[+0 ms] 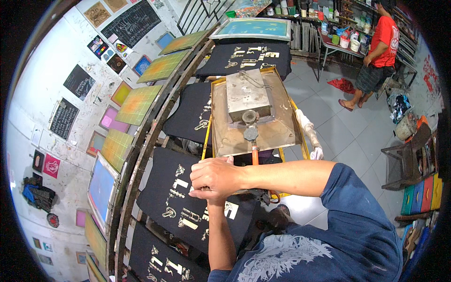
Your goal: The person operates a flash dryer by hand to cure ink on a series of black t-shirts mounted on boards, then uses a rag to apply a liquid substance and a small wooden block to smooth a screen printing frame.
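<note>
My right hand [217, 177], its forearm crossing from the right, is closed with curled fingers. It lies over my left hand [202, 193], which is mostly hidden under it; whatever is between them does not show. Both are just short of a heater-like metal box [246, 91] on a flat brown metal panel [277, 139] in a yellow frame [206, 134]. A round valve-like fitting [250, 133] and an orange hose [255, 155] stick out toward me. Below and left of my hands lies a black shirt [157, 176] with cream print.
More black shirts [185, 110] lie in a row along a long wooden rail [136, 181]. Printing screens [104, 185] lean beyond it. White wrapping [307, 129] hangs at the frame's right. A person in a red shirt [385, 40] stands far right by a table with tubs [344, 42].
</note>
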`<action>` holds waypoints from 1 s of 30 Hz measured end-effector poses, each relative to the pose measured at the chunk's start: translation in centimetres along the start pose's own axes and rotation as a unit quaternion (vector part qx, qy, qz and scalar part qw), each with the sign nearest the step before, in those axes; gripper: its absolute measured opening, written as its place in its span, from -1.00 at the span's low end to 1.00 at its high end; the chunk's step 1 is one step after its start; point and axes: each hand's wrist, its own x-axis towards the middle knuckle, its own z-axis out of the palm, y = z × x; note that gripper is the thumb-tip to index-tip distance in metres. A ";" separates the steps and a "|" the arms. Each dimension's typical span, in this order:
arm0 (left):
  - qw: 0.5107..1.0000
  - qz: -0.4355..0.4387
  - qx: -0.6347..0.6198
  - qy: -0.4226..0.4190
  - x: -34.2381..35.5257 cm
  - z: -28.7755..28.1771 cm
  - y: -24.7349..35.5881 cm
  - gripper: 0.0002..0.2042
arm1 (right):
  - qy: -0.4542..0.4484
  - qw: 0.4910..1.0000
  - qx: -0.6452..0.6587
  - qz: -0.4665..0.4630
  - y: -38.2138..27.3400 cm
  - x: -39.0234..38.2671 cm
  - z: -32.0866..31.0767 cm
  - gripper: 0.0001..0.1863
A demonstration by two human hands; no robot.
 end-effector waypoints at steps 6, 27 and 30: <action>1.000 -0.001 -0.002 -0.001 -0.1 0.0 -0.1 -0.74 | -0.006 1.000 -0.003 0.001 0.0 0.0 0.2 -0.65; 0.988 0.090 -0.110 -0.053 0.7 -3.7 -1.4 -0.75 | 0.028 0.935 -0.280 0.217 -12.9 -9.2 -9.4 -0.57; 0.982 0.157 0.001 -0.110 0.8 -5.1 -1.2 -0.64 | 0.086 0.838 -0.409 0.350 -14.0 -14.4 -13.5 -0.69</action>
